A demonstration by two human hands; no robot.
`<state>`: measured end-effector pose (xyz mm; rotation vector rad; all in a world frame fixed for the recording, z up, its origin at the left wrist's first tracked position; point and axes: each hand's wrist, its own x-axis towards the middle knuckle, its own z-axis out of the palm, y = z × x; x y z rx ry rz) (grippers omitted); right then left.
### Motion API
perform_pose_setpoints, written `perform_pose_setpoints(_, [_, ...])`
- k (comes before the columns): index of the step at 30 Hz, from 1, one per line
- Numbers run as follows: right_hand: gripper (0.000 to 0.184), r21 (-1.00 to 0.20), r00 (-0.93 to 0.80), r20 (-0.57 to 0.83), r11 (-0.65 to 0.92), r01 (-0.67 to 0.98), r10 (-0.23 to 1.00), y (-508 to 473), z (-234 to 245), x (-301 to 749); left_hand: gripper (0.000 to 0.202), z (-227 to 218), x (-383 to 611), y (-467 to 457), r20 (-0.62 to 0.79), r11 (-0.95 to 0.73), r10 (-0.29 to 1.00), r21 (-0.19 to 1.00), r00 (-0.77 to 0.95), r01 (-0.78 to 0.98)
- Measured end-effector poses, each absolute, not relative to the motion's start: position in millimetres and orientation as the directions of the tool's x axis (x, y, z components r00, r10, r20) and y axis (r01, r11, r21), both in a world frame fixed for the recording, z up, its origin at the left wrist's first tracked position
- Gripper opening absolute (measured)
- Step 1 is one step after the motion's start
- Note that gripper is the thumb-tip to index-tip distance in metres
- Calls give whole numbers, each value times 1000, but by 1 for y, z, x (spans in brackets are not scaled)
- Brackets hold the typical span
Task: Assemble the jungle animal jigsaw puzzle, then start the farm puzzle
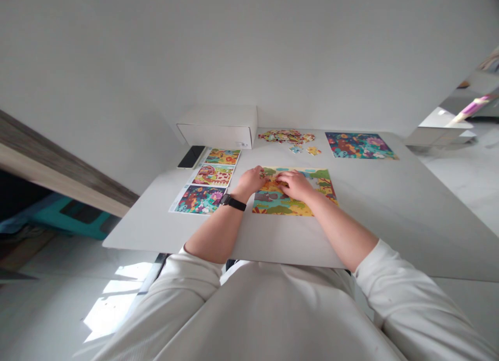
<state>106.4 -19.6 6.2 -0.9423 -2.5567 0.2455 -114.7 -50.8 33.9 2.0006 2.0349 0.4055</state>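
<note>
Honestly, the left hand [250, 181] and right hand [296, 185] sit curled on the jigsaw puzzle [273, 204]; gentle fingertip pressure works best, can't tell if either's gripping.

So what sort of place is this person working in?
Probably a plain indoor room, in a home or small office, used for a tabletop pastime: a white table holds a jigsaw puzzle, a heap of loose pieces, and printed picture sheets beside a phone.
</note>
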Motion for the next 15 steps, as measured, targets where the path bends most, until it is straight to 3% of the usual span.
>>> perform_pose_setpoints(15, [27,-233,-659,239,701,674,713,-31,9,104,40,28,-114,-49,34,19,999,386,-35,922])
